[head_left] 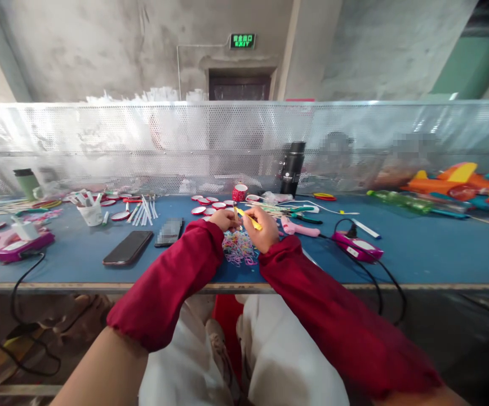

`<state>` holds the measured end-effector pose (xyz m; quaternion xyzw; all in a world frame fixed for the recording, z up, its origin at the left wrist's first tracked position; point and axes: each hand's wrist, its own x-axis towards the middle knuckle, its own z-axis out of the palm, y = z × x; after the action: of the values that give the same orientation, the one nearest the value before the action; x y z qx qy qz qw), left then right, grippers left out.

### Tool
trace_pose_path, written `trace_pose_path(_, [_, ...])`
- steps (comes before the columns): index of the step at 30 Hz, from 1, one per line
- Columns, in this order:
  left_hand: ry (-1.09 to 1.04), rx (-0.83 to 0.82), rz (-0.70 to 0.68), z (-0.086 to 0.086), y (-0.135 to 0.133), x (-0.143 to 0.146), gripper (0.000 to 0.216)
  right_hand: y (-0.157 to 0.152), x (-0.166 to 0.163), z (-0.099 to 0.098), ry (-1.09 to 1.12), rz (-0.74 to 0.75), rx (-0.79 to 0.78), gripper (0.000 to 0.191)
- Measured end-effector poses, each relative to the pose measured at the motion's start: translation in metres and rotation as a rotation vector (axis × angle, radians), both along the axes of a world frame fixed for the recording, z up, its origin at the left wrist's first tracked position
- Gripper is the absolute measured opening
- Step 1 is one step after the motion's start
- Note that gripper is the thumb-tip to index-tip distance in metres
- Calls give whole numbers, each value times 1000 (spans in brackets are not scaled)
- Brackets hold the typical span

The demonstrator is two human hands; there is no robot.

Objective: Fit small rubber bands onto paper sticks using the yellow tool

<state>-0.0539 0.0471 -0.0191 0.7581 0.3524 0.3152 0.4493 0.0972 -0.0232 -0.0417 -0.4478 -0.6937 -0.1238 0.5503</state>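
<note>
My right hand (265, 230) is closed around a slim yellow tool (253, 222) that looks like a pen or a craft knife; its exact kind is unclear. Close to its tip, my left hand (226, 220) has its fingers pinched together. A thin brownish piece shows at those fingertips, too small to name. Directly below both hands lies a loose heap of small multicoloured bands or strips (240, 249) on the blue table (202, 269). Just beyond the hands are several red-rimmed white discs (199, 211) and a red patterned cup (240, 193).
Two phones, one dark (128, 248), lie left of my arms. A white cup of markers (89, 213) and loose white sticks (143, 211) are farther left. A black bottle (293, 169), pliers (306, 216), a pink glue gun (299, 228) and a corded purple device (358, 247) are to the right.
</note>
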Motion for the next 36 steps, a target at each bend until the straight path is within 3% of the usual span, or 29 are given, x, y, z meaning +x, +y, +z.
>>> trace_pose_path(15, [2,-17,21,8,-11,-1,30,-1,0,1,-6,-50,-3,11])
trace_pose_path(27, [-6,15,14,1,-1,0,32,1,1,0,-17,-1,-13,11])
trace_pose_path(36, [-12,-8,41,1,5,-1,18,1,2,-1,18,-35,6,10])
